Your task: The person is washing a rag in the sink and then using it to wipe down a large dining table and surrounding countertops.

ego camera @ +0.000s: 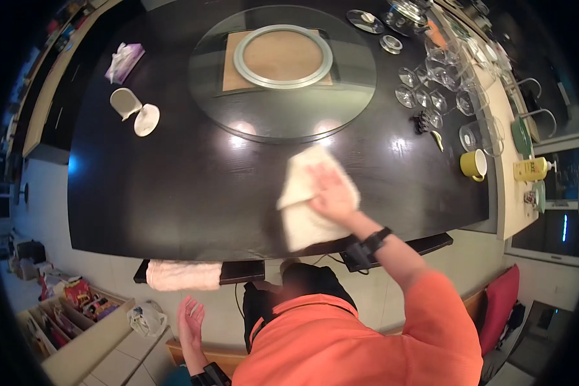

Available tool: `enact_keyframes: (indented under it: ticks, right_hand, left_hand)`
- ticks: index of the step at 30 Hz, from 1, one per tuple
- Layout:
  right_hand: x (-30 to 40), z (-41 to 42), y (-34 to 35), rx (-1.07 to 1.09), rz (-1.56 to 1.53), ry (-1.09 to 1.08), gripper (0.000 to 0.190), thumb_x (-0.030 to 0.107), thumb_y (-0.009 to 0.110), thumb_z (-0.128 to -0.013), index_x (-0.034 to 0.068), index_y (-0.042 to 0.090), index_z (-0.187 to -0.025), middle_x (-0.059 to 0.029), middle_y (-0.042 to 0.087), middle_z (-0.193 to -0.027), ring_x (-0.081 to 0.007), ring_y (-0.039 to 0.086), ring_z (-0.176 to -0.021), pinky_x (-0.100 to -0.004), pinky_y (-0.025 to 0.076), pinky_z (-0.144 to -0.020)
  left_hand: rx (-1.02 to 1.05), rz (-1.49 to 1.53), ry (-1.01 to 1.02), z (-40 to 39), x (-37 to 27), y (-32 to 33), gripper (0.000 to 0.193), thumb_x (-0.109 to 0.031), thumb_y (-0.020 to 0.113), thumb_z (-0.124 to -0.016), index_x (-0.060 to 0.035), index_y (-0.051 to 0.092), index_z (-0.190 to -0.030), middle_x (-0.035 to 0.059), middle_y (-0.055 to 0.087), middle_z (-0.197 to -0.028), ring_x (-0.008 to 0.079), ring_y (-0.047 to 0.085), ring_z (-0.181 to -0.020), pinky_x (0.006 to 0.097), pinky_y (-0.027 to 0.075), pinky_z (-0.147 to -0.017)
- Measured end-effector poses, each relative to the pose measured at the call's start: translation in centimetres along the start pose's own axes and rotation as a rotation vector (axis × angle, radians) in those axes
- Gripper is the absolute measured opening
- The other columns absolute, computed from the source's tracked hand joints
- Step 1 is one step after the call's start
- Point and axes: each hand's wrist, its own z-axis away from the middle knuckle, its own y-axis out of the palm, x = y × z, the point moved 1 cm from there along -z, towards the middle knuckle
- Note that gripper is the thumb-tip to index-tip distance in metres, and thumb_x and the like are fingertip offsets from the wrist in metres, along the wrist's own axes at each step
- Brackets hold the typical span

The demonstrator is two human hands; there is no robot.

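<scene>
My right hand [332, 190] presses down on a cream cloth [309, 227] spread on the dark wooden table [183, 193]. The cloth has a fold across it, and both hand and cloth are blurred. Away from the table's front edge, my left hand [191, 321] hangs low on the left with nothing in it, its fingers a little apart. A rolled pinkish towel [184, 275] lies on a dark ledge under the table edge, beyond that hand.
A round glass turntable [282, 120] sits at the back middle. To the right stand several wine glasses [422, 99], a glass pitcher [482, 136], a yellow mug [473, 164] and a black hair claw [420, 122]. At left are a tissue pack [125, 62] and a white stand [146, 119].
</scene>
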Motion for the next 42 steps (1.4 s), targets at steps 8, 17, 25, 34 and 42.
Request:
enact_keyframes:
  ticks: [8,17,25,34,42]
  right_hand:
    - [-8.7,-4.1,0.3,-0.175,0.253,0.733,0.072,0.057,0.044,-0.081,-0.002,0.048,-0.121,-0.0189,0.018,-0.144,-0.0397,0.012,-0.132,-0.0529,0.011,-0.104]
    - [10.3,-14.4,7.1,-0.158,0.196,0.814,0.072,0.053,0.04,-0.084,-0.004,0.041,-0.126,-0.0279,0.012,-0.142,-0.0468,0.006,-0.131,-0.056,0.01,-0.104]
    - [30.2,-31.7,12.7,-0.167,0.029,0.405,0.069,0.054,0.038,-0.085,0.0,0.043,-0.127,-0.0247,0.012,-0.143,-0.0444,0.009,-0.131,-0.0553,0.011,-0.104]
    - [49.5,-27.7,16.6,0.065,-0.052,-0.236,0.057,0.049,0.036,-0.087,0.014,0.041,-0.131,-0.017,0.011,-0.146,-0.0377,0.007,-0.134,-0.0518,0.009,-0.107]
    - [32.6,-17.8,10.4,-0.107,-0.021,0.016,0.047,0.043,0.045,-0.083,0.013,0.053,-0.119,-0.0077,0.022,-0.145,-0.0316,0.016,-0.133,-0.0477,0.015,-0.106]
  left_hand:
    - [0.02,-0.073,-0.075,-3.7,-3.3,-1.6,0.039,-0.032,0.051,-0.089,-0.0084,0.048,-0.12,0.0048,0.049,-0.105,0.0202,0.052,-0.095,0.0287,0.042,-0.081]
    - [0.132,-0.001,-0.078,-8.2,-7.8,-8.4,0.033,-0.03,0.046,-0.092,-0.0068,0.05,-0.115,0.0046,0.055,-0.095,0.0175,0.055,-0.089,0.0284,0.045,-0.078]
    - [0.292,0.005,-0.121,-8.4,-12.9,-17.8,0.034,-0.028,0.043,-0.093,-0.0019,0.048,-0.114,0.0083,0.056,-0.096,0.0227,0.058,-0.088,0.0323,0.046,-0.081]
    - [0.098,0.071,-0.008,-9.8,-15.6,-24.8,0.036,-0.031,0.048,-0.091,-0.0056,0.049,-0.116,0.0053,0.054,-0.099,0.0211,0.055,-0.091,0.0303,0.044,-0.08]
    - [0.242,-0.123,0.006,-9.9,-16.9,-19.5,0.036,-0.032,0.048,-0.091,-0.007,0.049,-0.117,0.0042,0.052,-0.101,0.0203,0.054,-0.093,0.0303,0.043,-0.082]
